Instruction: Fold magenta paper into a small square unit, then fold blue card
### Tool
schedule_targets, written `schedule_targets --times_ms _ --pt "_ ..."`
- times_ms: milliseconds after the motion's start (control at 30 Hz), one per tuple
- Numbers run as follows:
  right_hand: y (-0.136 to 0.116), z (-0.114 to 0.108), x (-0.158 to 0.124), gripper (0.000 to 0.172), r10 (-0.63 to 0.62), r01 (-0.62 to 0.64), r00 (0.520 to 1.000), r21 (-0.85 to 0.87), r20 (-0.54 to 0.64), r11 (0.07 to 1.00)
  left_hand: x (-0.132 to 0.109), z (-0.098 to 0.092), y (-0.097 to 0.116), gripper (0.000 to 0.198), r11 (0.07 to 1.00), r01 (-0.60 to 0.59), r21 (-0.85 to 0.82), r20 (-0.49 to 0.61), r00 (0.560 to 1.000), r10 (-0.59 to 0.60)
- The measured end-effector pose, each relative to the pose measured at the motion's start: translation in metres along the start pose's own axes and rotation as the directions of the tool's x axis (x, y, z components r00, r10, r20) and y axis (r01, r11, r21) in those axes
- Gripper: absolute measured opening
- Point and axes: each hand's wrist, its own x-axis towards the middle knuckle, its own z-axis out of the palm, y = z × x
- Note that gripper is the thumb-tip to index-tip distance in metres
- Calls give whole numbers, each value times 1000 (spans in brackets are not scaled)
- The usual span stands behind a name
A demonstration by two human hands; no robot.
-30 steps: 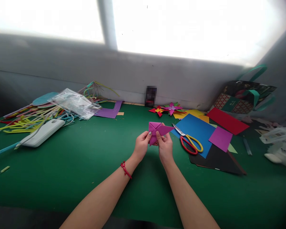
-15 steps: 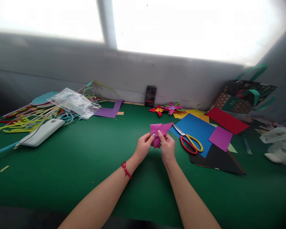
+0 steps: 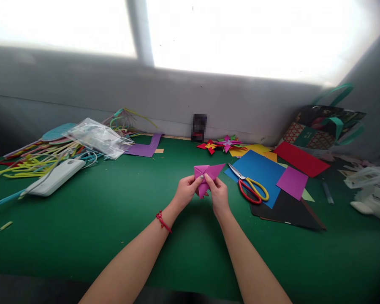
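The right-pointing flap [image 3: 217, 170] of the folded magenta paper [image 3: 201, 169] had tilted upward since a second earlier, indicating, in judgement, that folding was in progress. The left hand [image 3: 186, 191] and right hand [image 3: 220, 198] had their fingers clamped on the paper, above the green bench [image 3: 114, 219]. Scissors [image 3: 254, 191] lay open on a blue sheet [image 3: 262, 166]. Bright panes [image 3: 256, 38] stood above a pale wall [image 3: 171, 97].

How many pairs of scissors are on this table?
1: the scissors with red and yellow handles, lying partly on the blue paper, to the right of the right hand. Others could be hidden under the papers.
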Motion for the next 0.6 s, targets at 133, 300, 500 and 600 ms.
schedule_targets --times_ms 133,300,500,600 --pt "3 -7 4 27 37 -37 999 12 -26 999 -2 0 1 33 999 9 36 59 998 -11" --pt "-2 -7 2 29 39 -38 999 14 -9 999 -3 1 2 31 999 26 26 100 995 -29" --pt "-2 -7 3 27 -21 21 1000 -19 4 1000 -2 3 -4 33 1000 12 16 130 991 -14" --pt "3 -10 6 28 -54 51 997 -54 -56 997 0 3 -8 35 999 -23 43 71 997 20"
